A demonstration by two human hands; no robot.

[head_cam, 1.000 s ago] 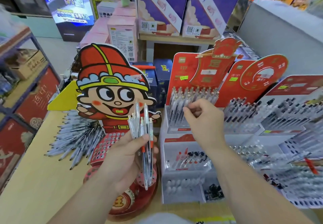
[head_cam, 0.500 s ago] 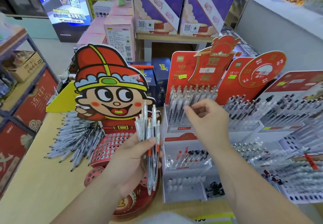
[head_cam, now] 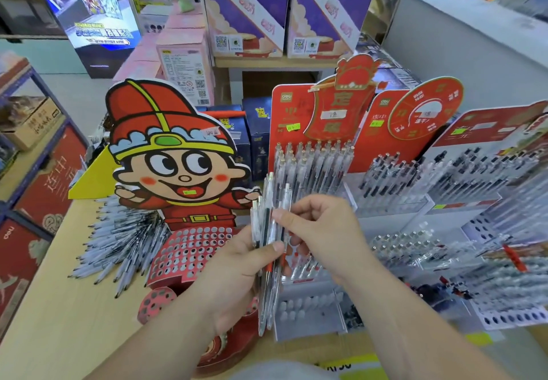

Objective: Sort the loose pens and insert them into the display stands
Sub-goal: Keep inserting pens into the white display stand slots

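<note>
From the head view, the left hand (head_cam: 234, 276) is low at the centre of the picture. Its fingers are curled round a bundle of clear pens (head_cam: 267, 198), and its thumb is pressed across the front of them. The bundle stands nearly upright with the clicker ends at the top. A few barrels show red grips, others black.

The right hand (head_cam: 326, 231) is at the upper half of the same bundle. Its fingers are bent and its thumb tip lies against the barrels, pinching there. Which single pen it has hold of cannot be told.

The bundle is held above the front edge of the wooden table (head_cam: 53, 320). Behind it on the left is the cartoon-figure display stand (head_cam: 178, 166), and on the right a red-backed display stand (head_cam: 284, 118). The cartoon stand has a red perforated tier (head_cam: 192, 246) just beside the left hand, and most of its holes look unfilled. The red-backed stand carries a row of upright pens (head_cam: 314, 163) in its top tier, with white tiers (head_cam: 308, 314) below.

A heap of loose pens (head_cam: 118, 243) lies fanned out on the table near its left edge, touching the cartoon stand's base. More pen stands (head_cam: 474, 172) crowd the right side of the table.
</note>
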